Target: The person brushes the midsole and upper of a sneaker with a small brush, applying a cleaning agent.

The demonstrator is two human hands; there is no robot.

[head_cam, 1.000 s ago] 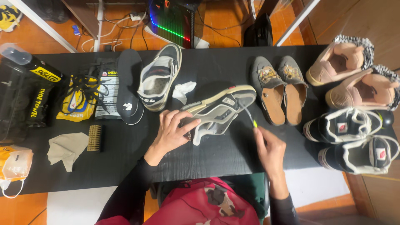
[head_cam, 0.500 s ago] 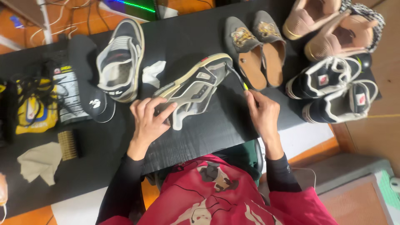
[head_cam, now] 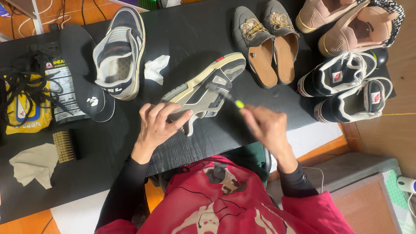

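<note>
1. The left hand [head_cam: 157, 122] lies palm down on the heel end of the grey sneaker [head_cam: 203, 90], fingers spread and slightly curled, the thumb stretched toward the sneaker's side.
2. Its wrist bends back a little, and the forearm, in a black sleeve, runs from the sneaker down toward the body.
3. The right hand [head_cam: 266, 125] sits just right of the sneaker, blurred, fingers pinched around a thin brush [head_cam: 224, 94] with a yellow-green handle.
4. The brush head touches the sneaker's side panel.
5. The right wrist is straight; its black-sleeved forearm slopes away from the sneaker toward the red-clothed torso.
</note>
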